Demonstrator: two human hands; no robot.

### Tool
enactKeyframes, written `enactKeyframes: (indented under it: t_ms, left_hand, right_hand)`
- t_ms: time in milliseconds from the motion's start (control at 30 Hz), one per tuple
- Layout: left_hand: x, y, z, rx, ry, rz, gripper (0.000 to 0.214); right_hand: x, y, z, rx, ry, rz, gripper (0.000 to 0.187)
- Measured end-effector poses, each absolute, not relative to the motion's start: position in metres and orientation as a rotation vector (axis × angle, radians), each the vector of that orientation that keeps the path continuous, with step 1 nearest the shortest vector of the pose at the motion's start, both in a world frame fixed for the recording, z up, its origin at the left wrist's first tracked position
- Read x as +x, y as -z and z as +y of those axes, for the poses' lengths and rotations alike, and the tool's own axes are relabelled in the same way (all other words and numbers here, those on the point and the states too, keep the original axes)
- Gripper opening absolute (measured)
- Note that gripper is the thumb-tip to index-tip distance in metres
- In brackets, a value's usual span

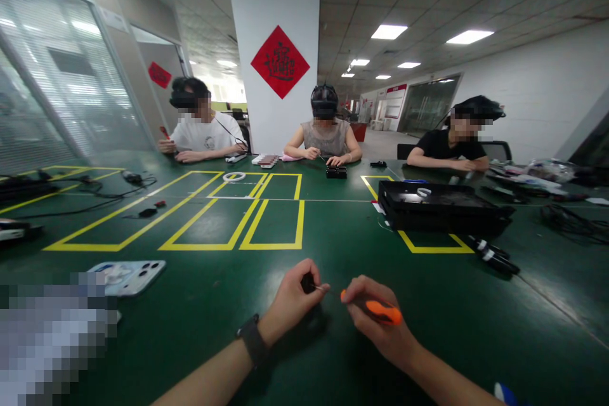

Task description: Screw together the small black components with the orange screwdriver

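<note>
My right hand (375,323) is wrapped around a screwdriver (383,312) with an orange and dark handle. Its thin shaft, hard to make out, points left towards my other hand. Just left of it, my left hand (290,298) is closed, thumb and forefinger pinched together. A small dark thing (308,283) shows inside its curled fingers, with a thin light sliver near the thumb tip; its kind cannot be made out. Both hands are a little above the green table (209,304), with a narrow gap between them.
A phone (128,277) lies on the left, beside a blurred-out area. Yellow tape frames (271,246) mark the table. To the right are a black open case (442,219), a black cabled device (497,258) and a cable coil (575,225). Three people wearing headsets sit across the table.
</note>
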State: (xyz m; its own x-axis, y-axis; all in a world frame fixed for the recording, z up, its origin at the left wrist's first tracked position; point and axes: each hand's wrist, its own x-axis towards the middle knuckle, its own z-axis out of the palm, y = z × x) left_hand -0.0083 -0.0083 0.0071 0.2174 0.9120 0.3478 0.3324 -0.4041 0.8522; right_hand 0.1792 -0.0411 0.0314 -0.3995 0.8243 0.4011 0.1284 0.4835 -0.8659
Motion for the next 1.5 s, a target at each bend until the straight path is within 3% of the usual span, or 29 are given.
enactKeyframes:
  t_ms: [200,367,500,667,833,1333,1500]
  left_hand:
    - [-0.009,-0.007,-0.009,1.852,-1.178,1.128,0.015]
    - [-0.008,-0.005,-0.009,1.867,-1.206,1.143,0.015]
    - [-0.008,-0.005,-0.009,1.869,-1.206,1.117,0.016]
    - [-0.01,-0.002,-0.006,1.87,-1.189,1.114,0.015]
    - [-0.011,-0.002,-0.006,1.858,-1.187,1.124,0.015]
    - [-0.009,0.0,-0.005,1.792,-1.194,1.053,0.013]
    - [-0.01,-0.001,-0.006,1.828,-1.19,1.086,0.012]
  right_hand:
    - [0.178,-0.032,-0.043,-0.814,-0.939,-1.86,0.015]
    - [0.177,-0.032,-0.044,-0.727,-0.838,-1.907,0.006]
    - [0.177,-0.033,-0.045,-0.809,-0.874,-1.889,0.014]
    - [0.176,-0.035,-0.046,-0.812,-0.847,-1.897,0.006]
    - [0.175,-0.036,-0.049,-0.791,-0.846,-1.933,0.014]
    - [0.176,-0.038,-0.052,-0.72,-0.744,-2.051,0.012]
    - [0.176,-0.039,-0.053,-0.794,-0.868,-1.944,0.013]
